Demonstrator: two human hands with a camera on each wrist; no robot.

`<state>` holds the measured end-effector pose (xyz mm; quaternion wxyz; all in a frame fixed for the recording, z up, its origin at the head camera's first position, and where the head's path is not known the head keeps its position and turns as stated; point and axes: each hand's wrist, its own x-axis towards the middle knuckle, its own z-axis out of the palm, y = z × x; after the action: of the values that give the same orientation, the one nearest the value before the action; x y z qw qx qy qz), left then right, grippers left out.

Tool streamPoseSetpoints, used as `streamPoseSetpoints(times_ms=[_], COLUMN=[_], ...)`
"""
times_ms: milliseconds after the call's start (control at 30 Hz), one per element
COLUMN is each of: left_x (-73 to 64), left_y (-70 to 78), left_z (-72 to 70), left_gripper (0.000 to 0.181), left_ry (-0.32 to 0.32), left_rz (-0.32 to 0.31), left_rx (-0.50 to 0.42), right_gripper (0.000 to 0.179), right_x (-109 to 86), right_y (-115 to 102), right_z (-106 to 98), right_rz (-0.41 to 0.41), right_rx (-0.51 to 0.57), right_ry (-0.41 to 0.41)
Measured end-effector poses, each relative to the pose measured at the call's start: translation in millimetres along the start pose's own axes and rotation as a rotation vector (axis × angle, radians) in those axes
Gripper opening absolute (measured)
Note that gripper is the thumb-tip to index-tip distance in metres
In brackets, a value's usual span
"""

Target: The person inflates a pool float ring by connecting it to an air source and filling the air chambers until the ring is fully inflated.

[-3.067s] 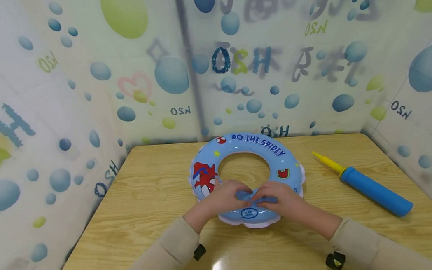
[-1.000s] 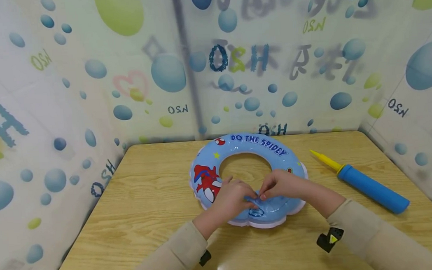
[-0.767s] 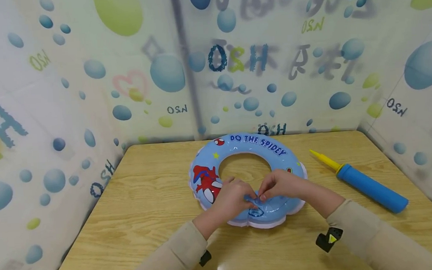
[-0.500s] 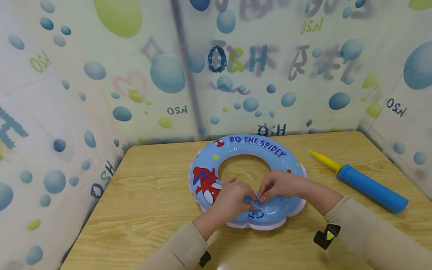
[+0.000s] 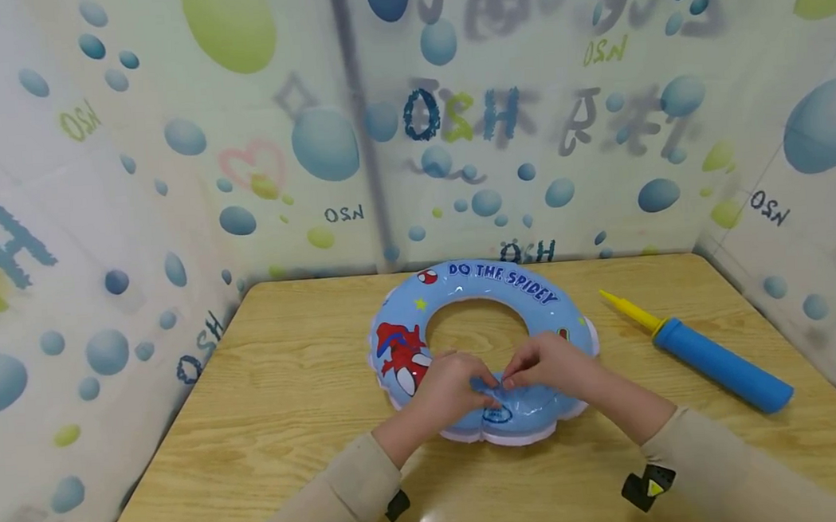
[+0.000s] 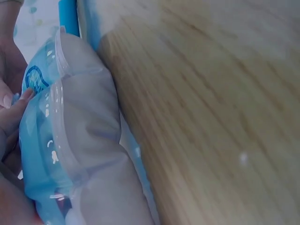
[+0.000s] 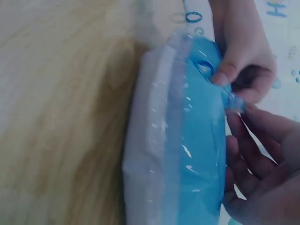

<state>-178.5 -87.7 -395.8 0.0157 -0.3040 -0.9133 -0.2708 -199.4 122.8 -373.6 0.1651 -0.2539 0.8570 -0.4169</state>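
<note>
An inflated blue swim ring point(image 5: 457, 287) with a red cartoon figure and white scalloped underside lies on the wooden table. My left hand point(image 5: 453, 386) is over its near side, thumb and fingers pinching the vinyl at the base of a small clear valve point(image 7: 236, 102). From the other side my right hand point(image 5: 557, 364) pinches that valve between thumb and forefinger, its other fingers curled against the ring. The hands nearly meet, and in the head view they mostly hide the valve. The left wrist view shows the left thumb by an oval printed label point(image 6: 35, 78).
A blue hand pump point(image 5: 726, 366) with a yellow nozzle lies on the table point(image 5: 288, 365) to the right of the ring. Walls printed with bubbles point(image 5: 324, 143) stand close behind and on both sides.
Since the earliest frame the ring has turned slightly, and my right hand has gone from spread fingers on the vinyl to a pinch at the valve. In the last second the hands shift only slightly.
</note>
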Motion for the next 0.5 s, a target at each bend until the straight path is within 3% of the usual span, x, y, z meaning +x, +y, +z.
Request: streamPoseSetpoints(times_ms=[133, 367, 500], left_x=[0.5, 4.7, 8.3], left_y=[2.4, 8.6, 13.0], left_z=[1.8, 3.8, 3.7], left_gripper=[0.023, 0.020, 0.018], left_ry=[0.030, 0.058, 0.061], left_rz=[-0.034, -0.157, -0.214], left_rx=[-0.052, -0.163, -0.211], right_gripper=[0.010, 0.032, 0.036], right_x=[-14.8, -28.2, -26.8], right_y=[-1.0, 0.4, 1.9], right_z=[9.8, 24.0, 29.8], right_rz=[-0.063, -0.236, -0.256], right_rx=[-0.050, -0.235, -0.332], right_ry=[0.127, 0.256, 0.345])
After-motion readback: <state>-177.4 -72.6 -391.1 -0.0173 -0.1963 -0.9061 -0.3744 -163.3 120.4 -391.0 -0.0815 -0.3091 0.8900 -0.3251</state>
